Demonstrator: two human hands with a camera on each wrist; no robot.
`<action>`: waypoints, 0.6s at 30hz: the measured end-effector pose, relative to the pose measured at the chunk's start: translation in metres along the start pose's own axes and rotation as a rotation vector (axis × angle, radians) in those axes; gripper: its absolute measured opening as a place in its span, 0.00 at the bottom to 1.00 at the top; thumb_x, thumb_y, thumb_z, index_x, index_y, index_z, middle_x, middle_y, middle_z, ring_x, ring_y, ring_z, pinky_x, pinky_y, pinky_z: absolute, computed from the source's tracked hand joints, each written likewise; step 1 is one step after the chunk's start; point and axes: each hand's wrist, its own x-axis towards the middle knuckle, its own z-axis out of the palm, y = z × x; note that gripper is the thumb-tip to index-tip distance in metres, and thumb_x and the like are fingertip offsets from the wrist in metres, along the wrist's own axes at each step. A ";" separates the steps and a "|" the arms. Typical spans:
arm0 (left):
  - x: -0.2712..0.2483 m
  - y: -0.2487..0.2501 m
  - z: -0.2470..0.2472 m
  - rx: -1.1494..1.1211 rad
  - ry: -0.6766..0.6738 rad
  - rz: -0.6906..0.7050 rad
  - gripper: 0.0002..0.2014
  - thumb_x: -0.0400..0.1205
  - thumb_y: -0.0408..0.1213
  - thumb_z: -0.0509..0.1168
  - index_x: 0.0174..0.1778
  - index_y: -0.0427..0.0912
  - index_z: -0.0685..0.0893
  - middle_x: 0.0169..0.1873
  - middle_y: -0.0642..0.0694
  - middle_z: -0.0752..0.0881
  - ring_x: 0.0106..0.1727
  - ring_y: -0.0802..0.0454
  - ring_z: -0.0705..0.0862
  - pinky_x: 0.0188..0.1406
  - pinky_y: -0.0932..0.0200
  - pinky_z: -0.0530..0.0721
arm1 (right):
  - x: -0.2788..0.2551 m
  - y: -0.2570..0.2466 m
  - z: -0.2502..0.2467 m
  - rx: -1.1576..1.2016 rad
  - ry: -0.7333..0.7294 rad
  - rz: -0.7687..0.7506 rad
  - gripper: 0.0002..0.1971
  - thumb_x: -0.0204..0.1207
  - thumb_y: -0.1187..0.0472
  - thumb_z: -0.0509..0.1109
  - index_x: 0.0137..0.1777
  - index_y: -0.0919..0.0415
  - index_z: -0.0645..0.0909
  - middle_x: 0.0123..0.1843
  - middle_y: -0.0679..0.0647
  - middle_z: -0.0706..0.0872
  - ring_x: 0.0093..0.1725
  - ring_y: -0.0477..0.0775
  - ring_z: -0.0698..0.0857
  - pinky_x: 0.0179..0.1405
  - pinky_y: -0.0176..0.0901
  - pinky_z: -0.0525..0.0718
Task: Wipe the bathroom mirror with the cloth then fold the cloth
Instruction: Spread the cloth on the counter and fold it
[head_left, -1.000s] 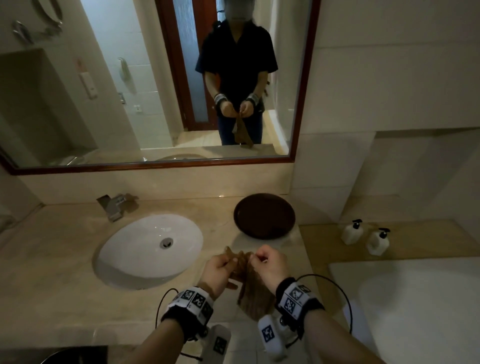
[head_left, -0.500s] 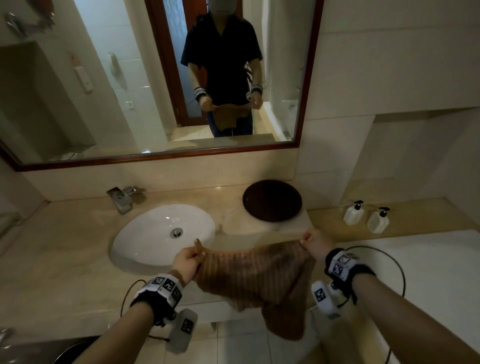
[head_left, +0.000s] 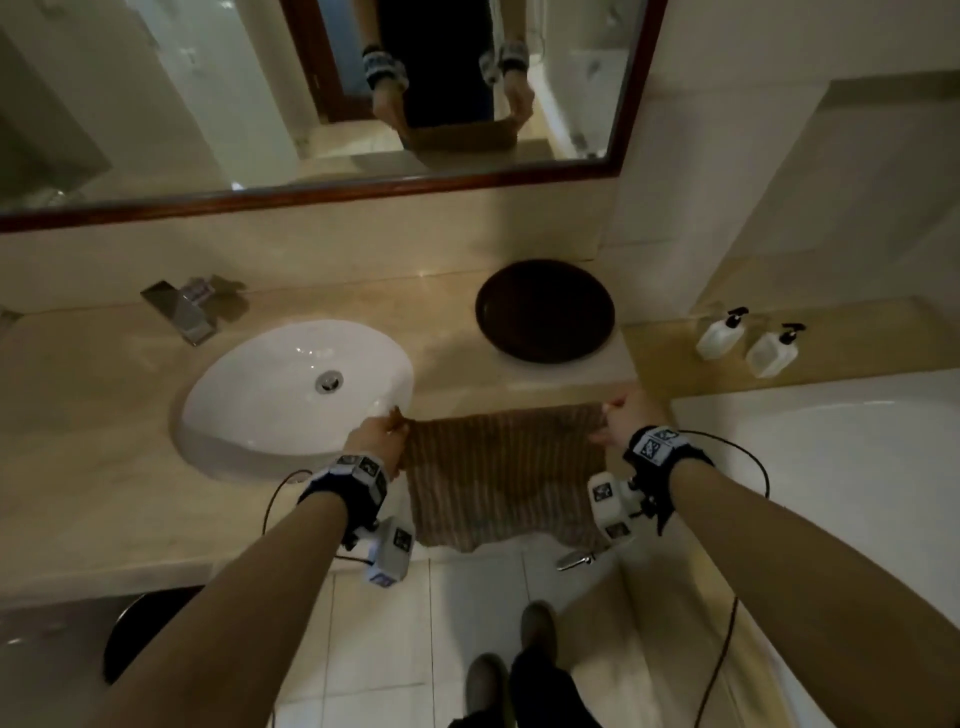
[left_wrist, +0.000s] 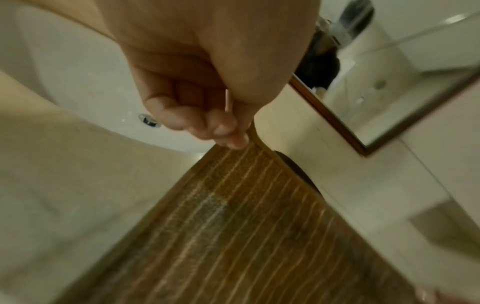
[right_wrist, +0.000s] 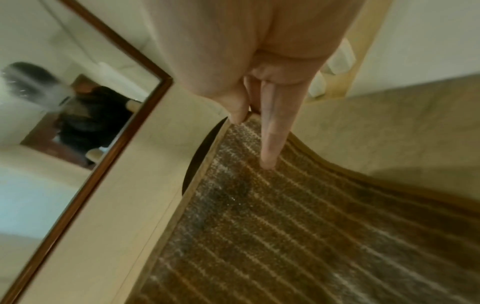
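Black wristbands (head_left: 345, 493), white marker-tagged cameras (head_left: 610, 506), black cables (head_left: 748, 457).

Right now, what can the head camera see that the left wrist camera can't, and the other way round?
Only the head view shows the right hand, the two white pump bottles, the chrome tap and the shoes on the tiled floor. Only the left wrist view shows the left hand's fingers up close, pinching a corner of the cloth. Both show the brown striped cloth stretched out flat, the white oval sink, the wood-framed mirror and the left hand.
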 end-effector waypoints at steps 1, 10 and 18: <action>0.007 0.005 0.005 -0.118 -0.008 -0.061 0.16 0.88 0.42 0.58 0.61 0.34 0.83 0.30 0.39 0.87 0.26 0.44 0.84 0.27 0.57 0.84 | 0.013 -0.001 0.004 0.082 -0.014 0.033 0.11 0.84 0.67 0.59 0.65 0.63 0.71 0.61 0.61 0.77 0.50 0.65 0.87 0.50 0.56 0.88; 0.065 0.038 0.041 -0.812 -0.108 -0.396 0.21 0.92 0.38 0.49 0.77 0.30 0.66 0.61 0.26 0.83 0.46 0.34 0.87 0.30 0.47 0.88 | 0.095 -0.015 0.028 -0.047 0.038 0.042 0.13 0.83 0.63 0.60 0.34 0.60 0.70 0.43 0.65 0.85 0.45 0.69 0.88 0.52 0.67 0.86; 0.098 0.059 0.038 -0.879 -0.042 -0.395 0.13 0.90 0.37 0.51 0.56 0.31 0.77 0.31 0.40 0.90 0.18 0.53 0.82 0.13 0.64 0.78 | 0.136 -0.033 0.023 0.067 0.055 -0.055 0.11 0.81 0.62 0.61 0.36 0.52 0.73 0.43 0.58 0.85 0.37 0.60 0.89 0.48 0.61 0.89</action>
